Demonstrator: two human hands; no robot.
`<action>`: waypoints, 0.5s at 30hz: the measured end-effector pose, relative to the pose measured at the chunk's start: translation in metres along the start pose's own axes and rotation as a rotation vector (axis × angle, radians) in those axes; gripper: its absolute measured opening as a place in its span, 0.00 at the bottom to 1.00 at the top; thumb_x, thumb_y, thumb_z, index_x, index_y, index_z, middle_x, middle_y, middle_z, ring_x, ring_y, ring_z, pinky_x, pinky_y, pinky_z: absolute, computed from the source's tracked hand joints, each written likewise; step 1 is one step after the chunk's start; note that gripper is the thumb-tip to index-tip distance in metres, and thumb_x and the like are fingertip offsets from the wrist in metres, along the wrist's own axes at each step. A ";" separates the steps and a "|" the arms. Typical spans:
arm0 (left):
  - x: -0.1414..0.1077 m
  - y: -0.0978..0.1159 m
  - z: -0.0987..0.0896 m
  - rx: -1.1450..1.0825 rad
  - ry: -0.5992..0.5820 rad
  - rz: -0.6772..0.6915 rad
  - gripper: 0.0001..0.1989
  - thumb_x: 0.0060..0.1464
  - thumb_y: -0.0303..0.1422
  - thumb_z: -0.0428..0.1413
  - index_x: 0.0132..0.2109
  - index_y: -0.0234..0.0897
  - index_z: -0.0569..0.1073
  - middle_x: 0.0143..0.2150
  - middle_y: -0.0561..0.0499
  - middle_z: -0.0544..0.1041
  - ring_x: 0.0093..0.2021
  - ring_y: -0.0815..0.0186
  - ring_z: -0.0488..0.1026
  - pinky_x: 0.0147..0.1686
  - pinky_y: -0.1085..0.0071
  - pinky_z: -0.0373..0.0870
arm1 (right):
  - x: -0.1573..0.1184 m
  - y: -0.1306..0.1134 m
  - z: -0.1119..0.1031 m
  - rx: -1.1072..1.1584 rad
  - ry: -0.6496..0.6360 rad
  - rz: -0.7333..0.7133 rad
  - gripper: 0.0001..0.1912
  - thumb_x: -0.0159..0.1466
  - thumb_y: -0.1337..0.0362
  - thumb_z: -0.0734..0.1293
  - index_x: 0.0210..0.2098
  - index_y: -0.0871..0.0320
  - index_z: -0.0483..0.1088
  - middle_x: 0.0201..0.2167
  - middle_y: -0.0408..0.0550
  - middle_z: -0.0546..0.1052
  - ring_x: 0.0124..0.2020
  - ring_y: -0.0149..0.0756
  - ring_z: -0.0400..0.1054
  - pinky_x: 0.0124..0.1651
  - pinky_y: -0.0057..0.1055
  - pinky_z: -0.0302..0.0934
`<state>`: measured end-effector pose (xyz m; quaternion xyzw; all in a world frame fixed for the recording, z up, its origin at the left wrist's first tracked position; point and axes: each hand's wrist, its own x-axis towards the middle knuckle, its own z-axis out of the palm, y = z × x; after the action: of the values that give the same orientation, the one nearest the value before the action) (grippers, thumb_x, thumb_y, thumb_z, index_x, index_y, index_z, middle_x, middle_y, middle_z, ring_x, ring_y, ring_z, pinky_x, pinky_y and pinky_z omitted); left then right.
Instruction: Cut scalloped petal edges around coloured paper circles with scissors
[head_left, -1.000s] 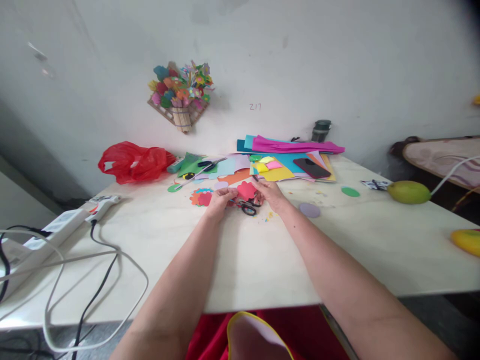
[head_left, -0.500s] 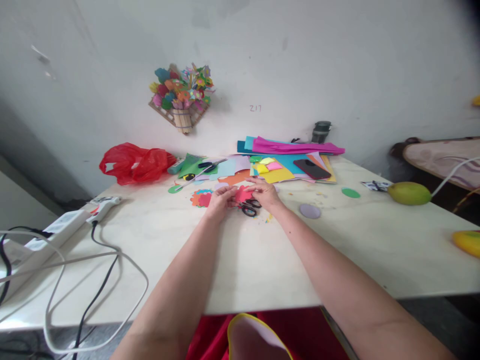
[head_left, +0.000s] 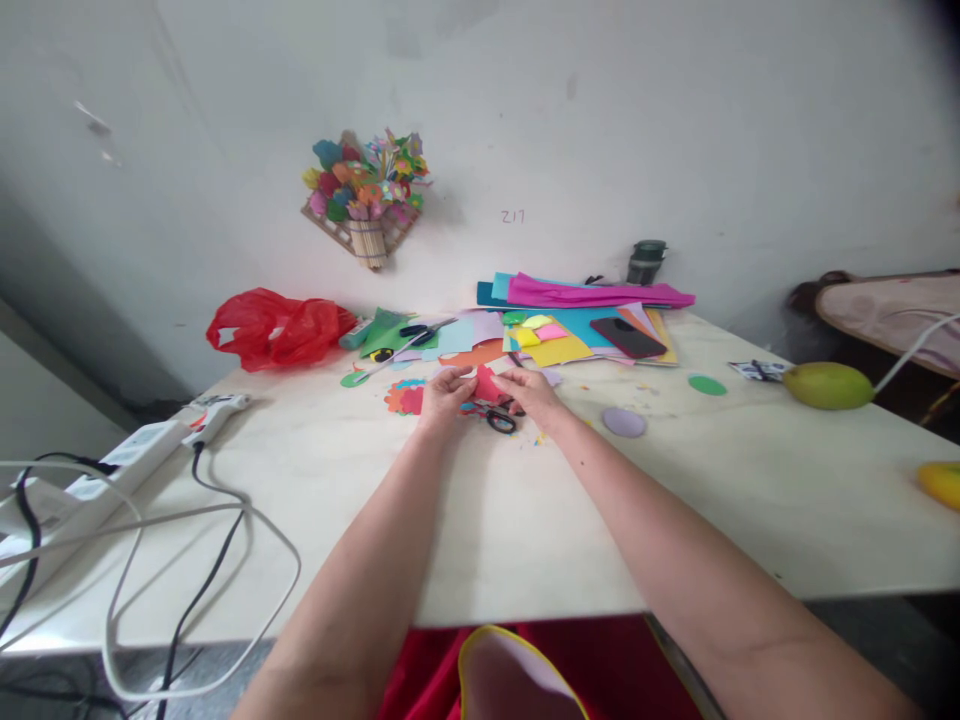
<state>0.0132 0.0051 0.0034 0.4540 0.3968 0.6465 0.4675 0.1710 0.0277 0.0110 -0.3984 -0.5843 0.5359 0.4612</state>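
Between my two hands, above the middle of the table, is a small red paper piece. My left hand pinches its left side, and my right hand holds its right side. Black-handled scissors lie just below the paper, partly covered by my right hand. Left of my left hand lie scalloped paper cut-outs in red, orange and blue. Small paper scraps are scattered by the scissors. A lilac paper disc rests to the right of my right hand.
Coloured sheets and a phone lie at the back, near more scissors. A red plastic bag is back left. Power strips and looping cables occupy the left. A green mango lies right.
The red paper has turned between my fingers and now looks smaller and narrower, perhaps folded. My hands remain close together. The whole view has shifted slightly.
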 end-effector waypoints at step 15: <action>0.016 0.016 -0.007 0.043 0.189 0.001 0.14 0.41 0.35 0.64 0.35 0.33 0.73 0.25 0.50 0.76 0.29 0.64 0.75 0.37 0.65 0.72 | 0.025 -0.007 0.012 -0.061 0.199 -0.002 0.06 0.54 0.66 0.68 0.23 0.60 0.68 0.15 0.43 0.72 0.18 0.29 0.67 0.16 0.21 0.51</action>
<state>0.0003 0.0160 0.0196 0.4008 0.4527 0.6781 0.4179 0.1532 0.0482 0.0208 -0.4632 -0.5520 0.4749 0.5052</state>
